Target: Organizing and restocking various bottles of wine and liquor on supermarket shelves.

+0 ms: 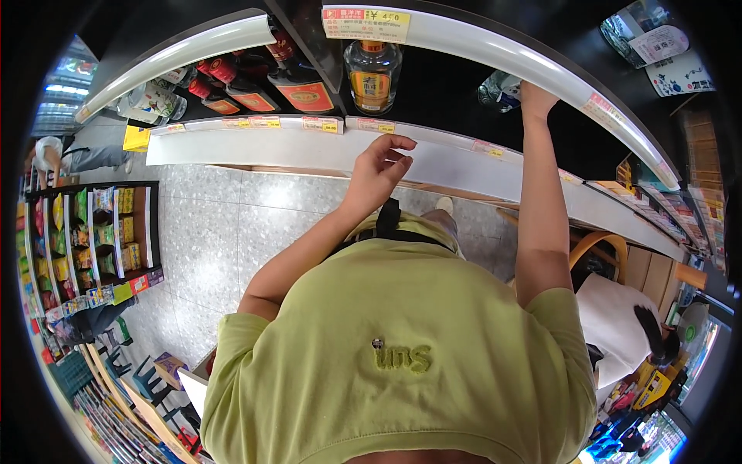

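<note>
My right hand (536, 101) reaches into a dark shelf, right beside a clear bottle with a blue and white label (499, 91). The shelf's upper edge hides part of the fingers, so their hold on the bottle cannot be told. My left hand (384, 171) hovers before the lower shelf's white edge (429, 152), its fingers curled and thumb near the forefinger, with nothing seen between them. Above it stands a clear glass bottle with a yellow label (371, 81). Left of the divider, dark bottles with red labels (304, 93) stand on the same level.
The upper shelf's white rim (464, 40) arches over both arms. Small boxes (643, 203) line the shelf at right. A person in a white top (617, 325) sits close behind on the right. A snack rack (93, 238) stands at left, and another person (52, 156) is beyond.
</note>
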A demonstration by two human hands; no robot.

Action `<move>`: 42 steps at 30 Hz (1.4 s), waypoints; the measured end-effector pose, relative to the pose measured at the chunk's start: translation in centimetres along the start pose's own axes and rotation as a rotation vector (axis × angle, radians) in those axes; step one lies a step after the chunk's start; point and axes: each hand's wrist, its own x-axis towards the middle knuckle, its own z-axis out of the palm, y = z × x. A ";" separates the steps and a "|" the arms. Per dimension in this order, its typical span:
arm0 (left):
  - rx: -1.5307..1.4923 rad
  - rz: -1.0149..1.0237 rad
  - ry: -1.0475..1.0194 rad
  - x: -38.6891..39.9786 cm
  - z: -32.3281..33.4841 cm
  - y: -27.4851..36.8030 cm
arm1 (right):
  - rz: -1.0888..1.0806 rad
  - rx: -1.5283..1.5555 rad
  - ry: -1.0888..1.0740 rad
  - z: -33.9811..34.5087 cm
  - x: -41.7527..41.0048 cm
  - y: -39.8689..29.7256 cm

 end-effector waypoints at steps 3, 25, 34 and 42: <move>-0.013 0.027 0.006 0.1 0.1 0.0 | -0.024 0.012 -0.006 0.4 -0.2 0.5; -0.044 0.057 -0.057 0.7 0.7 -0.8 | -0.301 0.730 0.269 -19.0 -4.0 -9.7; -0.041 0.075 -0.064 0.1 0.7 -0.2 | 0.095 1.151 0.406 -26.0 9.4 -8.9; -0.042 0.082 -0.017 -0.6 0.4 -0.3 | 0.247 0.855 0.475 -21.5 26.3 -5.9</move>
